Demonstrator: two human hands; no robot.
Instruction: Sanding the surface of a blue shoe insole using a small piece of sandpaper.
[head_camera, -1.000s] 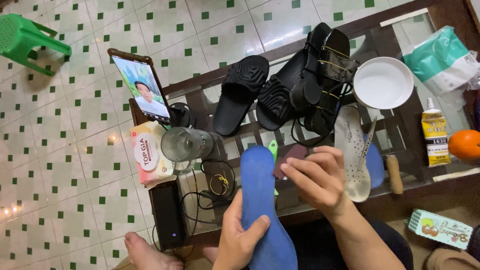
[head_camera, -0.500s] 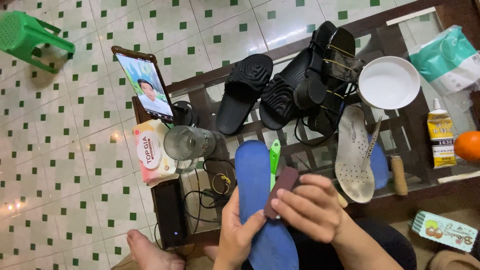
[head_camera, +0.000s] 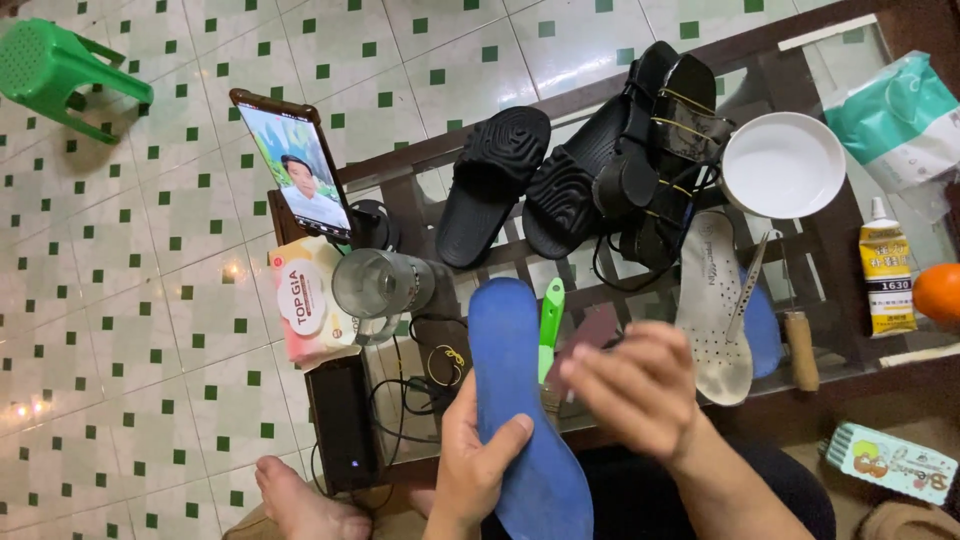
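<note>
My left hand (head_camera: 472, 462) grips a long blue shoe insole (head_camera: 520, 390) from its left edge, thumb across the top. My right hand (head_camera: 640, 385) hovers just right of the insole and pinches a small dark reddish-brown pad (head_camera: 590, 335) between the fingers. The pad is partly hidden by my fingers and blurred. A green-handled knife (head_camera: 549, 315) lies on the glass table (head_camera: 830, 255) between the insole and my right hand.
On the table stand black slides (head_camera: 492, 185), strappy black sandals (head_camera: 665, 130), a white bowl (head_camera: 782, 165), a whitish insole (head_camera: 712, 305), a glue bottle (head_camera: 885, 270), a glass mug (head_camera: 375, 283), a wipes pack (head_camera: 300, 300) and a propped phone (head_camera: 295, 165). A green stool (head_camera: 60, 75) stands on the tiled floor.
My right hand with the dark pad moved down onto the blue insole, then back out to its right side. The left hand kept hold of the insole.
</note>
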